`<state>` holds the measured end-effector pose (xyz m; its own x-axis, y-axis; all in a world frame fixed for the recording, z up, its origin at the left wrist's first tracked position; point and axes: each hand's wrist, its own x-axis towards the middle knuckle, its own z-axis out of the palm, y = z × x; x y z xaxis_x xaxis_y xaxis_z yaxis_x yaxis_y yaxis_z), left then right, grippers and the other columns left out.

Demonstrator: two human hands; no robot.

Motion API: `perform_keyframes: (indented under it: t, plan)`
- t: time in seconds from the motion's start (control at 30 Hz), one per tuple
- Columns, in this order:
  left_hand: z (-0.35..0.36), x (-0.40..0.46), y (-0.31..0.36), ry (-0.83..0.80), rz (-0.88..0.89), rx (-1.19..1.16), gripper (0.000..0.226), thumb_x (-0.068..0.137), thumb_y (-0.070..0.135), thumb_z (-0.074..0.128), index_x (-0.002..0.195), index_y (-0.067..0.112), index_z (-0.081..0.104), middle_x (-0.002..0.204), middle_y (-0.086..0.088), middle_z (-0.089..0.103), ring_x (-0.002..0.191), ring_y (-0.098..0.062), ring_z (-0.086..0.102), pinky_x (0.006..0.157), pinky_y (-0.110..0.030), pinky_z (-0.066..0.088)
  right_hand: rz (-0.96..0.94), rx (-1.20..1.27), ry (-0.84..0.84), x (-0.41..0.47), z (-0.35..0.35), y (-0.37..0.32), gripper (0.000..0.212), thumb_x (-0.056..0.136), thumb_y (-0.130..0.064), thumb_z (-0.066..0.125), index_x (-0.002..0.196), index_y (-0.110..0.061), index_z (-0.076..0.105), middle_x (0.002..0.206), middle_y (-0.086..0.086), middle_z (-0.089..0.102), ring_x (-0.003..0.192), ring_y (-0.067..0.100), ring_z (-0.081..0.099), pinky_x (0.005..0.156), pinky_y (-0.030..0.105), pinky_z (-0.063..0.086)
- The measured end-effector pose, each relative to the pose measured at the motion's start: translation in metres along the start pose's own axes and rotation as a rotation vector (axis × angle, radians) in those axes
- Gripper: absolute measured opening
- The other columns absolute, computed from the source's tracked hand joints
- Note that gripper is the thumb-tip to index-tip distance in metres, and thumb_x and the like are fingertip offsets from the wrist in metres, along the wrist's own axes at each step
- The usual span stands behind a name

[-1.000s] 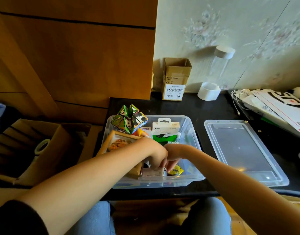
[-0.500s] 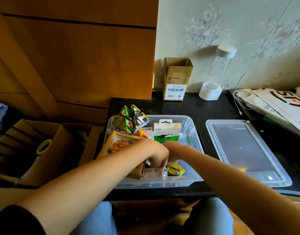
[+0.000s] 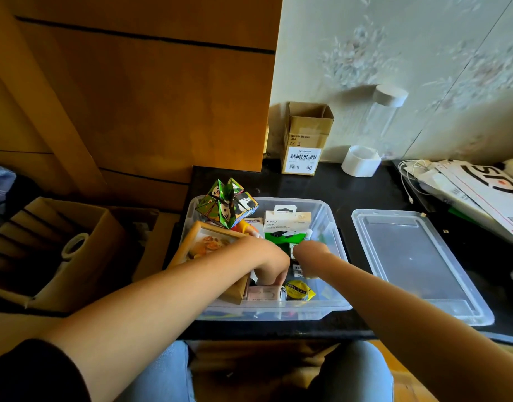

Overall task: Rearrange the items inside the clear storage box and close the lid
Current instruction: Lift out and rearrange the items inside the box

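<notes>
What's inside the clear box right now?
Clear box holds a folded paper toy, Belkin pack, framed picture, yellow tape roll; both hands cover the middle.

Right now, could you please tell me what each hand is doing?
Left hand: fingers curled down among items in the clear storage box; what it grips cannot be told.
Right hand: fingers hidden; cannot be told.

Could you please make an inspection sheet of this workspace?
Surface: black desk.
Job's things: clear storage box open, full of items; lid flat to its right.
Clutter: cardboard box, white ring, papers.
Hands: left hand and right hand reach into the box; fingers hidden, grip cannot be told.
Cables: white cable at the far right.
Surroundings: wooden panel, patterned wall.
</notes>
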<state>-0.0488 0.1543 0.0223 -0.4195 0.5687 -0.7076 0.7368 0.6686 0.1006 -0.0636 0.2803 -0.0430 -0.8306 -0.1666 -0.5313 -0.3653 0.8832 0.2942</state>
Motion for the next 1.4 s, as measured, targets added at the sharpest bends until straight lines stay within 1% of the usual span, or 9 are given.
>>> perform_keyframes:
  t: [0.13,0.23,0.43,0.57,0.7,0.83,1.0,1.3,1.4]
  plan:
    - [-0.001,-0.001,0.002,0.023,-0.004,0.01,0.039,0.087,0.001,0.051,0.12,0.017,0.064,0.116,-0.003,0.064,0.087,-0.018,0.052,0.062,-0.025,0.041,0.02,0.007,0.041,0.0,0.005,-0.002,0.027,0.087,-0.005,0.058,0.114,-0.006,0.059,0.111,0.008,0.061,0.104,0.025,0.059,0.073,0.027,0.043]
    - [-0.001,-0.003,0.003,0.015,0.004,0.025,0.037,0.085,0.001,0.054,0.116,0.017,0.066,0.103,-0.004,0.064,0.083,-0.018,0.052,0.052,-0.022,0.036,-0.004,0.112,0.036,-0.002,0.001,-0.002,0.025,0.085,-0.015,0.064,0.107,-0.004,0.063,0.09,0.007,0.06,0.083,0.021,0.059,0.068,0.026,0.045]
    - [-0.003,-0.003,0.003,-0.033,0.053,0.014,0.026,0.084,0.009,0.061,0.11,0.01,0.063,0.074,0.007,0.047,0.079,-0.017,0.047,0.05,-0.023,0.033,-0.087,0.334,-0.343,-0.011,-0.006,-0.002,0.059,0.075,-0.04,0.075,0.122,-0.009,0.055,0.088,0.003,0.061,0.064,0.016,0.061,0.054,0.019,0.047]
    - [-0.001,-0.003,0.003,-0.027,0.05,-0.019,0.033,0.082,0.015,0.07,0.113,0.009,0.063,0.076,0.005,0.051,0.079,-0.016,0.048,0.051,-0.022,0.035,-0.136,0.008,-0.239,-0.013,-0.001,-0.008,0.057,0.076,-0.046,0.069,0.122,-0.016,0.054,0.079,-0.003,0.054,0.079,0.02,0.054,0.067,0.028,0.042]
    - [-0.001,-0.002,0.002,-0.011,0.049,-0.027,0.037,0.082,0.021,0.071,0.117,0.011,0.061,0.088,0.002,0.056,0.08,-0.015,0.048,0.051,-0.021,0.034,-0.047,0.15,-0.058,-0.007,-0.008,-0.002,0.054,0.07,-0.066,0.062,0.089,-0.016,0.062,0.078,0.0,0.062,0.078,0.02,0.059,0.062,0.026,0.039]
    - [0.001,-0.001,0.002,-0.008,0.053,-0.008,0.039,0.084,0.03,0.069,0.117,0.013,0.058,0.086,0.003,0.05,0.082,-0.016,0.047,0.057,-0.025,0.035,0.037,0.304,0.193,-0.002,-0.012,-0.001,0.06,0.072,-0.054,0.07,0.113,-0.013,0.054,0.099,0.005,0.061,0.091,0.024,0.057,0.068,0.029,0.043]
    - [0.003,-0.002,0.003,0.011,0.045,0.017,0.038,0.084,0.032,0.067,0.114,0.013,0.057,0.087,0.002,0.053,0.081,-0.019,0.05,0.059,-0.027,0.037,-0.131,0.332,-0.075,-0.001,-0.006,-0.007,0.045,0.068,-0.038,0.079,0.102,-0.01,0.065,0.065,-0.001,0.06,0.065,0.018,0.057,0.063,0.024,0.046]
    - [0.0,-0.013,0.006,0.081,0.035,0.15,0.032,0.076,0.026,0.072,0.103,0.014,0.06,0.085,0.0,0.054,0.077,-0.02,0.05,0.062,-0.03,0.041,-0.249,0.486,-0.084,0.002,0.016,-0.024,0.035,0.075,-0.024,0.075,0.105,-0.01,0.064,0.1,0.009,0.068,0.075,0.017,0.05,0.073,0.028,0.043]
    - [0.0,-0.013,0.005,0.045,0.026,0.106,0.034,0.076,0.023,0.073,0.105,0.01,0.061,0.092,-0.003,0.059,0.08,-0.021,0.052,0.063,-0.03,0.04,-0.293,0.352,-0.113,-0.001,0.011,-0.03,0.012,0.078,-0.017,0.066,0.089,-0.011,0.064,0.078,0.007,0.06,0.073,0.019,0.046,0.066,0.028,0.04]
